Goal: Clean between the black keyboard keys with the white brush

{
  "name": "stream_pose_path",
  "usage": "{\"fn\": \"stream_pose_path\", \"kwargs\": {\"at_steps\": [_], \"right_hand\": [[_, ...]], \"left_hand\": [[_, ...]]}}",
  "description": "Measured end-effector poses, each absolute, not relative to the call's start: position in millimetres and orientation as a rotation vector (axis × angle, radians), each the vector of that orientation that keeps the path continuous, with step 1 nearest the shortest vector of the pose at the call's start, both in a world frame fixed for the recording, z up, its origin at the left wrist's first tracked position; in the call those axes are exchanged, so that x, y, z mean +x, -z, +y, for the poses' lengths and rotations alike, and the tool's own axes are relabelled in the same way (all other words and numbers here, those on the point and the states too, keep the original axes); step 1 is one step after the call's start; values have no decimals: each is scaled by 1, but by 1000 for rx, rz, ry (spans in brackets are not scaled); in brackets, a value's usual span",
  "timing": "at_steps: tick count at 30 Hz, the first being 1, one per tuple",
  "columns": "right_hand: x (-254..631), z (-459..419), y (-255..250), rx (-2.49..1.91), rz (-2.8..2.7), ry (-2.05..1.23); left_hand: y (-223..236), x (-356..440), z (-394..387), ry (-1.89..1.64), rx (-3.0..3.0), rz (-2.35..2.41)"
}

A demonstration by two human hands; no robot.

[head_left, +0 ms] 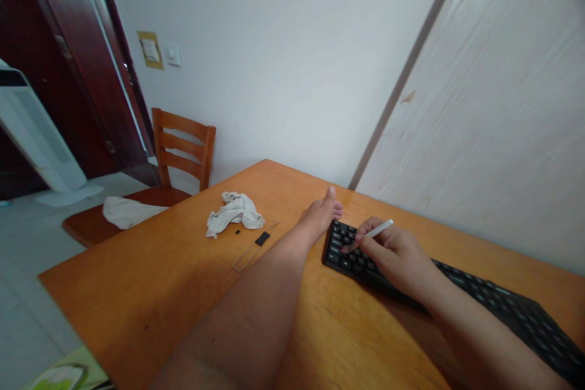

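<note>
A black keyboard [503, 304] lies along the right side of an orange wooden table [150, 292]. My right hand [393, 256] rests over the keyboard's left end, its fingers pinched round a thin white stick [378, 229] whose lower tip touches the keys. My left hand [320, 214] lies at the keyboard's far left corner, thumb raised and fingers curled against the keyboard's edge; nothing shows in it.
A crumpled white cloth [235, 212] lies on the table to the left, with a wire key puller [253, 247] and a small black keycap [237, 232] beside it. A wooden chair [183, 152] holds another white cloth [128, 210]. Walls stand close behind.
</note>
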State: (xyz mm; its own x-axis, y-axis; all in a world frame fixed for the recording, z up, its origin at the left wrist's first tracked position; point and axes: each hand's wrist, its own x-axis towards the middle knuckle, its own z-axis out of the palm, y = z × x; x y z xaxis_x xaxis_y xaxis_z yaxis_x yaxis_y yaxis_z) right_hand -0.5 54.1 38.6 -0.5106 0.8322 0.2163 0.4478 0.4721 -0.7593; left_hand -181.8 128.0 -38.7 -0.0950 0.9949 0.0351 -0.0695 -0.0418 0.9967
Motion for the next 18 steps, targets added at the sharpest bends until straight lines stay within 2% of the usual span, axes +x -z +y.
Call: {"fn": "stream_pose_path", "kwargs": {"at_steps": [3,11,18], "right_hand": [[7,60,-41,-1120,-2089,-813],[-12,35,-44,-813,-2114,-1222],[5,49,-45,-1014,-2205,-1032]], "left_hand": [[37,-181,127,-1332,1131,1211],[33,-181,123,-1317,1162,1209],[37,-181,125,-1334,1154,1235]]}}
